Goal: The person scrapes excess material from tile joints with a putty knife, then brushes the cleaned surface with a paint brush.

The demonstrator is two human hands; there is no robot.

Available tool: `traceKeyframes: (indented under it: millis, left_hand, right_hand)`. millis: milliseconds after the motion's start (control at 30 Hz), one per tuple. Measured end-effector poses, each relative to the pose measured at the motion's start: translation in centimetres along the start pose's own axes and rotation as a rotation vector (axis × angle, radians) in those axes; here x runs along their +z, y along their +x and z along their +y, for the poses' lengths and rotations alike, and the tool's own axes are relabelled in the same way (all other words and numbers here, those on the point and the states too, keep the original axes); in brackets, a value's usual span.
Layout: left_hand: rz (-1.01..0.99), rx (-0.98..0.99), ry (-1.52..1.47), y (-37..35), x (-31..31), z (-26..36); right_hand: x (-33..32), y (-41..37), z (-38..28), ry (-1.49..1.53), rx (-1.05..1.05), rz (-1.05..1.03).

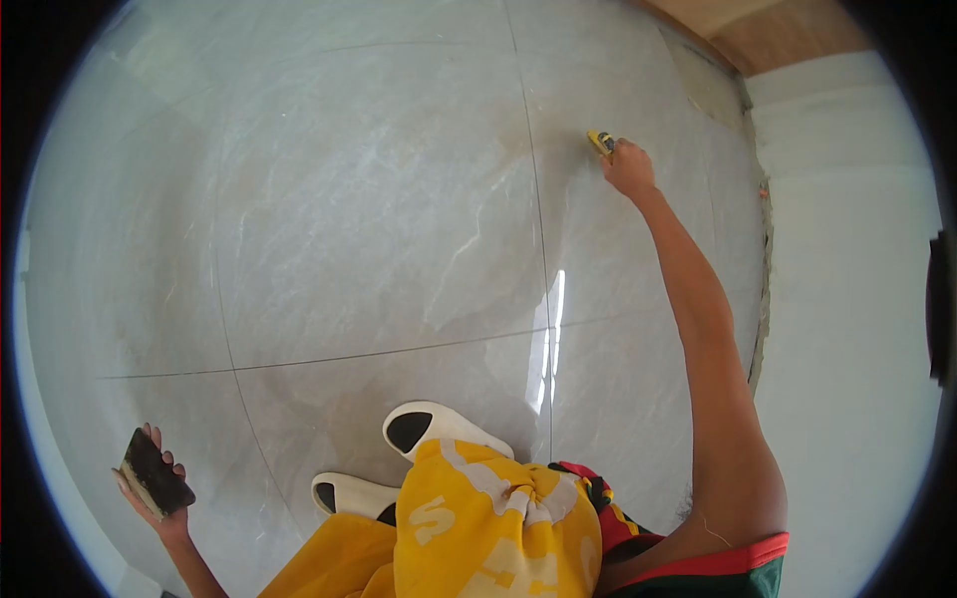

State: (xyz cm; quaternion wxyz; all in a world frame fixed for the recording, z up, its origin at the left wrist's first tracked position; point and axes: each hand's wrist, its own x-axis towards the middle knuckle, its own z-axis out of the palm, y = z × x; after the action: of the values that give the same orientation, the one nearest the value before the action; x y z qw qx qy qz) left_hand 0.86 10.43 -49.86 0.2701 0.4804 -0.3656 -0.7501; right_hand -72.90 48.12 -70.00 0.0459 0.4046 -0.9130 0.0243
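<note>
My right hand [630, 167] is stretched out over the grey tiled floor [369, 199], its fingers closed round a small yellow and black tool [601, 143]. The tool points up and left, to the right of a dark tile joint. At the lower left, my left hand [159, 498] holds a dark block [156, 472] with a paler edge, its fingers wrapped round the sides. Whether either held thing touches the floor, I cannot tell.
White slip-on shoes [449, 423] stand on the tiles below yellow clothing [498, 518]. A white wall [847, 229] rises on the right, with a rough gap along its foot. A brown wooden surface [788, 35] is at the top right.
</note>
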Motion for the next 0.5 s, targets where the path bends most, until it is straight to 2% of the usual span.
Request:
traceKeyframes:
  millis: [33, 100, 167, 200, 267, 367, 400, 433, 467, 500]
  left_hand:
    - [0.011, 0.009, -0.027, -0.2, -0.4, -0.3]
    - [0.034, 0.013, -0.058, -0.4, -0.1, -0.7]
    - [0.002, 0.022, -0.069, -0.1, 0.4, -0.9]
    - [-0.022, 0.031, -0.062, 0.0, 0.4, -0.9]
    - [-0.028, 0.043, -0.050, -0.4, 0.3, -0.8]
    - [0.009, 0.033, -0.010, -0.2, -0.8, -0.2]
    - [0.003, 0.040, 0.003, 0.0, -2.1, -0.3]
    - [-0.007, 0.046, 0.008, 0.2, -3.1, -0.6]
    - [0.042, 0.040, -0.001, 0.2, -3.8, -0.8]
    - [0.082, 0.044, -0.010, 0.0, -4.0, -1.0]
  right_hand:
    - [0.6, 1.2, -1.1, 0.053, 0.003, 0.000]
    - [-0.5, -0.6, -12.0, 0.349, 0.189, -0.298]
    - [0.4, -6.9, -24.6, 0.575, 0.075, -0.494]
    - [1.5, -11.4, -30.6, 0.792, -0.061, -0.438]
    - [-4.4, -16.3, -40.4, 0.752, -0.265, -1.142]
    - [0.8, -18.1, -40.7, 0.969, -0.495, -0.589]
    - [3.8, -15.3, -36.6, 0.888, -0.402, -0.404]
    - [7.9, -11.1, -31.2, 0.791, -0.321, -0.383]
    - [2.7, -5.2, -26.7, 0.773, -0.008, -0.446]
    - [4.7, -0.5, -19.7, 0.473, 0.104, -0.390]
